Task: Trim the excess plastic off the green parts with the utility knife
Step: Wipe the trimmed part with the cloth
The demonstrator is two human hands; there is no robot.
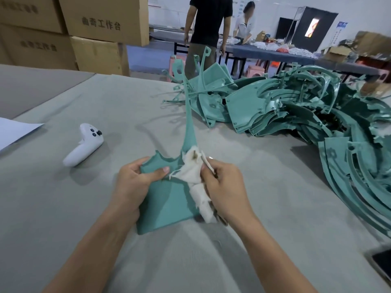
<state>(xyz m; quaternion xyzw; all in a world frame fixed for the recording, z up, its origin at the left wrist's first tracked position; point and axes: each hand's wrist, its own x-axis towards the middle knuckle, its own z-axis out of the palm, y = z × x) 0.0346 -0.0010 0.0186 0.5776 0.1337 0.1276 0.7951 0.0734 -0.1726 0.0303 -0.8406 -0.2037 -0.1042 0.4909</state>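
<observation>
Green parts (pixel 296 115) in one big tangled heap fill the right side of your tabletop (pixel 53 208), which is covered in grey cloth. Past its far left edge stand stacked cardboard boxes (pixel 101 22). Further back, two people (pixel 208 28) are at a long dark table (pixel 264 53).

Now the one that matters: a single green part (pixel 167 199) sits right in front of you, between your hands. Its broad flat plate is low near the cloth and a long thin stem rises away from you.

Your left grip (pixel 135 182) is clenched on the plate's left edge, thumb laid across the face and fingers wrapped behind. Your right grip (pixel 226 187) is closed round a white ragged wad (pixel 196 176), which lies against the part's right edge where plate meets stem.

Off to the left a white sheet (pixel 14 132) lies at the frame's edge. A white controller (pixel 84 144) lies on the cloth, well apart from the part. The corner of a phone (pixel 383 265) shows at lower right.

Smallest of all is a pale tip (pixel 210 158) poking out just past your right fingers, and you can't tell what it is.
</observation>
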